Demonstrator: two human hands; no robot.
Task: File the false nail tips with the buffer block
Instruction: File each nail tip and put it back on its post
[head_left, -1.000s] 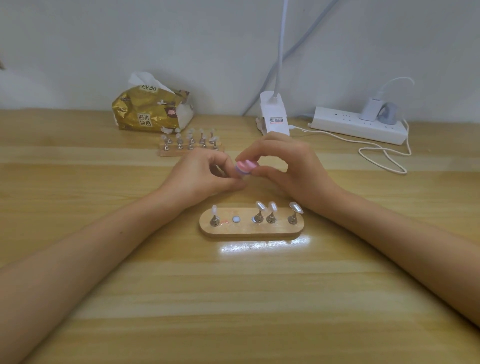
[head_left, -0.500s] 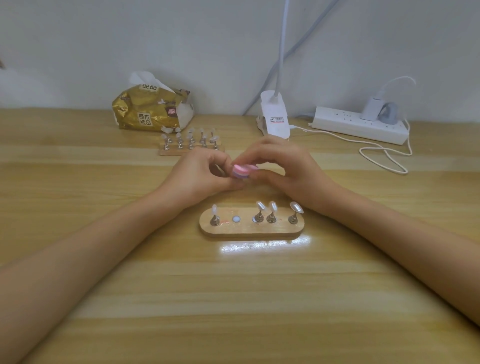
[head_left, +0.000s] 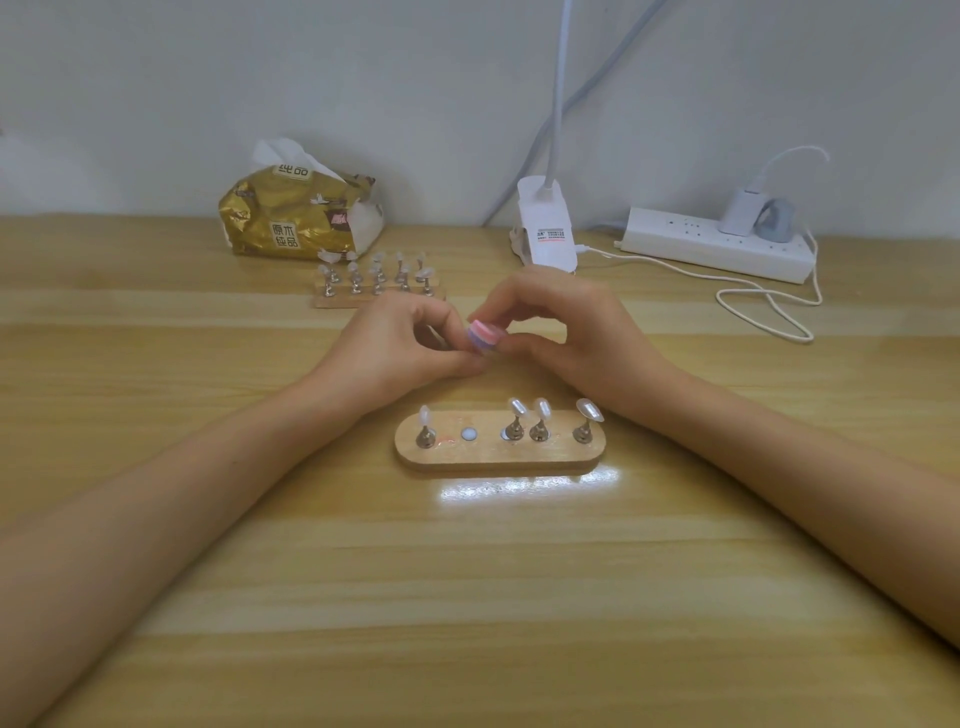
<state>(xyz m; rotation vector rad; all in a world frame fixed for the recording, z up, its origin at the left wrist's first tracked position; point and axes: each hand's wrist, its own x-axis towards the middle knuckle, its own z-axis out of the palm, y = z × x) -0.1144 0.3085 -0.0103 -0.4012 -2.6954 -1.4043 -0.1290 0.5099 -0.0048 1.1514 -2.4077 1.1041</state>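
My right hand (head_left: 566, 338) pinches a small pink and purple buffer block (head_left: 484, 336) between thumb and fingers, above the table behind the near stand. My left hand (head_left: 395, 348) meets it with curled fingers and pinches something small against the block; that item is hidden by the fingers. The near wooden stand (head_left: 498, 452) carries several clear false nail tips (head_left: 540, 410) on metal pegs, and one socket (head_left: 468, 434) stands bare. A second wooden stand (head_left: 374, 280) with several nail tips sits farther back.
A gold tissue pack (head_left: 296, 218) lies at the back left. A white lamp clamp (head_left: 545, 228) and a white power strip (head_left: 717, 249) with a looping cable (head_left: 769, 312) sit at the back right. Bare wooden tabletop (head_left: 467, 597) spreads in front.
The buffer block has shifted slightly and tilted between my hands, first dipping left, now raised again. Both hands stay together in the same place.
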